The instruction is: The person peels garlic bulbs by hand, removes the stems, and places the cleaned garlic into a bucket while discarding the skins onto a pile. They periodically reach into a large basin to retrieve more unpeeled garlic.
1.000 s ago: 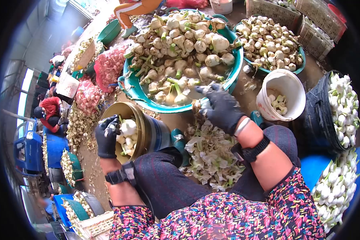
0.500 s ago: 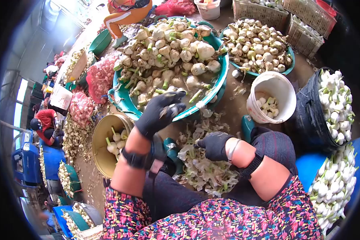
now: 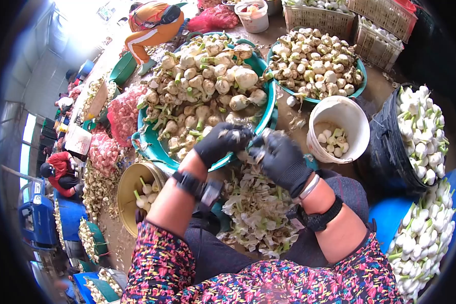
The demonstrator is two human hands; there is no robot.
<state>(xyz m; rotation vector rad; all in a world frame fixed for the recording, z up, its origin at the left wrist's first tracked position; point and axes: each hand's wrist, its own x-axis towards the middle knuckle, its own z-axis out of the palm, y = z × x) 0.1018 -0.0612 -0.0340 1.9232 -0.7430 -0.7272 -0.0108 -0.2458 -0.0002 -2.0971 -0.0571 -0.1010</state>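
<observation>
My left hand (image 3: 223, 144), in a black glove, is closed at the near rim of the large teal tub (image 3: 152, 147), which is heaped with unpeeled garlic bulbs (image 3: 202, 76). Close beside it, my right hand (image 3: 283, 161), gloved too, has its fingers curled around something pale that I cannot make out. The fingertips of both hands nearly meet. Below them, a pile of garlic peelings (image 3: 261, 215) lies between my legs. White bulbs lie inside the white bucket (image 3: 361, 129) on the right and the yellow bucket (image 3: 126, 202) on the left.
A second teal tub of garlic (image 3: 362, 83) stands behind the white bucket. To the right are a black bucket (image 3: 387, 147) and a pile of white bulbs (image 3: 423, 238). Crates (image 3: 319, 21) stand at the back. One person in orange (image 3: 152, 33) bends over; another wears red (image 3: 61, 169).
My left hand has moved right and slightly down from over the tub. My right hand has risen from above the peelings to meet it. The view has shifted slightly.
</observation>
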